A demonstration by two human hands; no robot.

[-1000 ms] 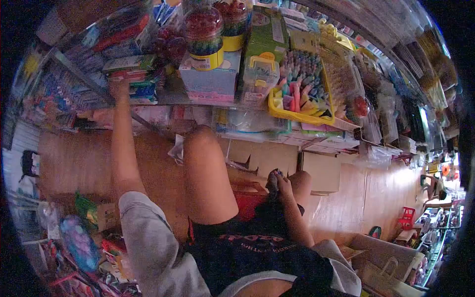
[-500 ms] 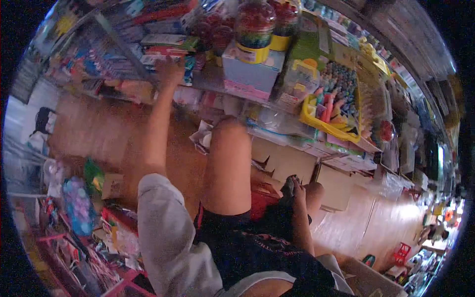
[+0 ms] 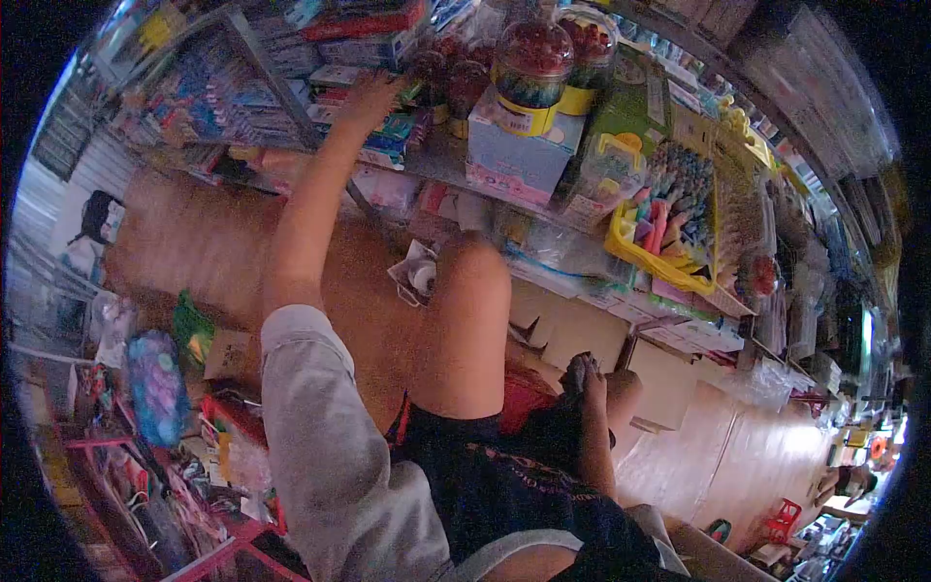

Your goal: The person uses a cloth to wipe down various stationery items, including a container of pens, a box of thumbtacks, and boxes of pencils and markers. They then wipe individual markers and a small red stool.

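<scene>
My left hand [image 3: 369, 103] reaches onto the shelf, over a stack of flat packets [image 3: 386, 145]. Its fingers look stretched out and nothing is visibly gripped. Just right of it stand round jars with red contents [image 3: 467, 89]. My right hand [image 3: 593, 388] is low by my other knee, closed around a dark crumpled cloth [image 3: 580, 371]. A clear jar with a yellow base [image 3: 531, 73] sits on a light blue and pink box [image 3: 519, 150].
A yellow basket [image 3: 669, 274] of colourful items stands on the shelf to the right. Below are a cardboard box [image 3: 655, 383], a red stool [image 3: 784, 519] and a white roll [image 3: 423, 277]. A blue-purple bundle [image 3: 157, 388] lies left. Another person [image 3: 850, 482] is far right.
My left hand has moved right across the stack towards the jars, its fingers now more stretched out. The whole view has shifted slightly. My right hand still holds the dark cloth.
</scene>
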